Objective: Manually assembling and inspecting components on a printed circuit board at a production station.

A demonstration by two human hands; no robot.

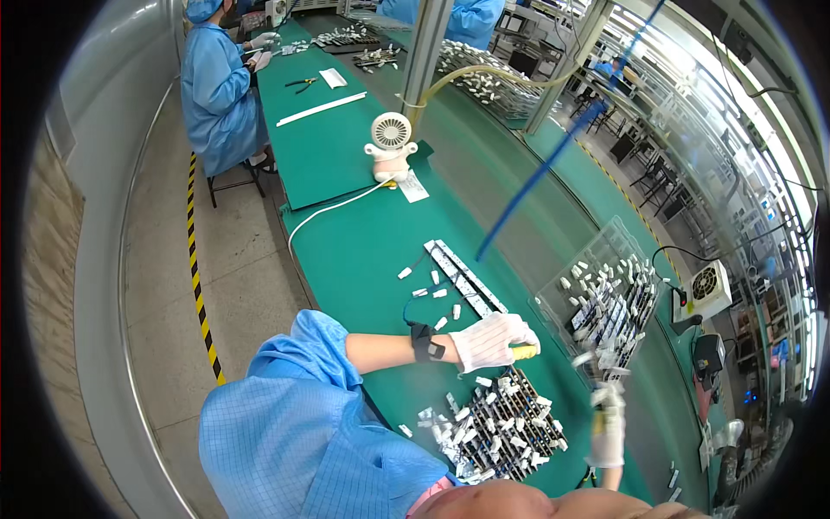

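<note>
My left hand (493,341), in a white glove, is closed over the bench; a yellow piece (524,352) shows at its thumb side, but what the fingers hold is unclear. A black wrist strap (424,343) circles that wrist. Just beyond lies a long slotted metal strip (462,275) with small white pieces beside it. Below the hand is a pile of narrow dark strips with white tags (506,424). My right hand (608,424), also gloved, is smeared by motion at the near end of a clear plastic tray (553,298) holding similar tagged strips (612,311); its fingers cannot be made out.
A small white fan (391,143) with a cable stands farther up the green bench (337,251). A blue cord (553,164) hangs across the view. At right sits a white boxed blower (705,290). A co-worker in blue (216,95) sits at the far left end.
</note>
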